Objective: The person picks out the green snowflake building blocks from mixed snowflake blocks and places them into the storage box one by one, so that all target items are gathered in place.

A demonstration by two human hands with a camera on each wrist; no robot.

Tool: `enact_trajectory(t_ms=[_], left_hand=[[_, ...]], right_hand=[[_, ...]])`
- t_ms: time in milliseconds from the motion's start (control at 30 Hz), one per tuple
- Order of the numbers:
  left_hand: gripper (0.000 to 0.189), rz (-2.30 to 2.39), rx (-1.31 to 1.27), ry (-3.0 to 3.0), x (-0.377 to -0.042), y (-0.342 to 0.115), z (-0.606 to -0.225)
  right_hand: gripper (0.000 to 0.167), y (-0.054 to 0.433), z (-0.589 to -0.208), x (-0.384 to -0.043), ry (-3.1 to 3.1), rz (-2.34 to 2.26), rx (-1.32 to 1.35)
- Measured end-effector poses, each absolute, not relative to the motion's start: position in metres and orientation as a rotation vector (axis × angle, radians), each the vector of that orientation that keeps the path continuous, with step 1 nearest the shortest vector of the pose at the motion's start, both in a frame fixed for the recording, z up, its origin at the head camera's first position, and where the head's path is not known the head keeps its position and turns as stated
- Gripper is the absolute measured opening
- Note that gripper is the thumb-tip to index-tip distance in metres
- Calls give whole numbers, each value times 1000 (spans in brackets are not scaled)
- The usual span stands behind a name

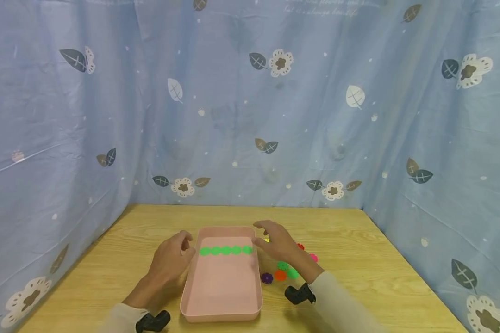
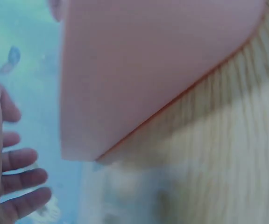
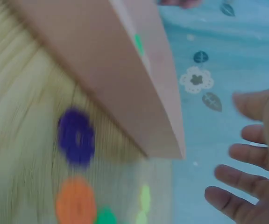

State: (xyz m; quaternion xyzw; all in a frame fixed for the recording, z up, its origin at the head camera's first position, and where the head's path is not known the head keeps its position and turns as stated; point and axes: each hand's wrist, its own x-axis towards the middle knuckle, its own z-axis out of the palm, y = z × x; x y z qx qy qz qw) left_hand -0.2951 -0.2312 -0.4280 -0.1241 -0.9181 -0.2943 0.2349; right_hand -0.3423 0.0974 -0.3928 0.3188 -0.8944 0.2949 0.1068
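Observation:
A pink tray [image 1: 221, 286] rests on the table, with a row of several green flower-shaped discs [image 1: 226, 250] across its far part. My left hand [image 1: 171, 259] hovers at the tray's left edge, its fingers loosely bent and holding nothing. In the left wrist view that hand [image 2: 13, 172] has its fingers apart beside the tray wall [image 2: 139, 70]. My right hand [image 1: 276, 241] is by the tray's far right corner, thumb and fingers spread with nothing between them. The right wrist view shows the same hand [image 3: 256, 163] open near the tray's end.
Loose flower-shaped discs lie right of the tray: purple [image 1: 267, 278], orange [image 1: 280, 275], green [image 1: 283, 265], pink [image 1: 314, 257] and red [image 1: 301, 246] among them. Partly under the right forearm's line are some of these. A blue patterned curtain [image 1: 233, 115] encloses the wooden table [image 1: 350, 259].

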Motion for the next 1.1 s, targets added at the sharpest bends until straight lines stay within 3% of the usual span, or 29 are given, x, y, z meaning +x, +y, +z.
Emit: enact_trajectory(t_ms=[233, 500, 833, 1100], left_hand=[[53, -334, -838, -2435, -281, -231, -407], [64, -18, -1065, -2479, -272, -231, -413], [61, -133, -1083, -2531, -272, -225, -437], [63, -468, -996, -2706, -273, -225, -446]], right_hand=[[61, 133, -387, -325, -2598, 382, 1071], [66, 172, -400, -315, -2533, 147, 1114], [65, 185, -414, -318, -2696, 216, 1097], [43, 190, -424, -330, -2749, 235, 1092]])
